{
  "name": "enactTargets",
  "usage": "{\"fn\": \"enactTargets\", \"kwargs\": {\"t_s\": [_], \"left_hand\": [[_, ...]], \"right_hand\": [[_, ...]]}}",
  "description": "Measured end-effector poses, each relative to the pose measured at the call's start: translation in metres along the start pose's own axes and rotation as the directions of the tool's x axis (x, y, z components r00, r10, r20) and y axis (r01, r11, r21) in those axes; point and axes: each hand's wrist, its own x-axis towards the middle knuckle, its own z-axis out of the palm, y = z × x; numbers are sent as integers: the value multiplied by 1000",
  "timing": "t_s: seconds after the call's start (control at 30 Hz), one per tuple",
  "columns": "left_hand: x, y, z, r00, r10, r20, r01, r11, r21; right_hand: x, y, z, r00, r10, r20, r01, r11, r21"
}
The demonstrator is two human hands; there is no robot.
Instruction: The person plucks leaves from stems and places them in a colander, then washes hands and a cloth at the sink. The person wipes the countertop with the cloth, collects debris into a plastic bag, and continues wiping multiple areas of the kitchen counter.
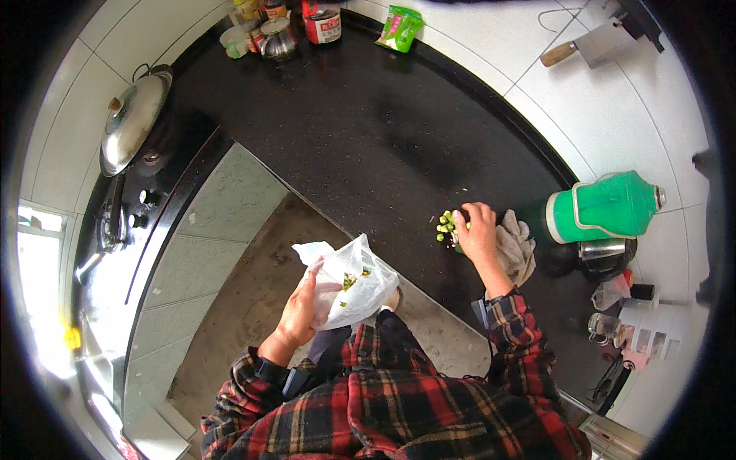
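My left hand [300, 313] grips a thin white plastic bag [373, 287] in front of my body, off the counter's edge. A few green and pale vegetable scraps [349, 280] show inside the bag. On the black counter, my right hand [478, 234] curls its fingers over a small heap of chopped green vegetable pieces [446, 223]; part of the heap is hidden under the fingers. Right beside that hand lies a crumpled grey cloth [516, 247].
The black countertop [330, 115] runs along the tiled wall. A green jug [609, 205] stands to the right, near a glass mug [602, 328]. A cleaver [598, 44] hangs on the wall. At left, a lidded wok [138, 119] sits on the stove. Jars and a green packet [399, 29] line the back.
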Motion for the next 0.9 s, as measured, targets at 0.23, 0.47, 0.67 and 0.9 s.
{"fn": "enactTargets", "kwargs": {"t_s": [0.23, 0.47, 0.67, 0.9], "left_hand": [[2, -8, 9, 996, -74, 44, 74, 997, 11], [3, -21, 29, 998, -54, 8, 55, 998, -34], [-2, -20, 29, 997, -61, 43, 62, 998, -30], [0, -20, 34, 998, -29, 50, 32, 998, -58]], "right_hand": [[-18, -25, 12, 997, -10, 71, 20, 991, -135], [-14, -18, 33, 970, -242, 30, 243, 955, -170], [-7, -7, 41, 981, -138, 136, 160, 973, -168], [4, 21, 41, 980, 117, 164, -148, 971, 189]]}}
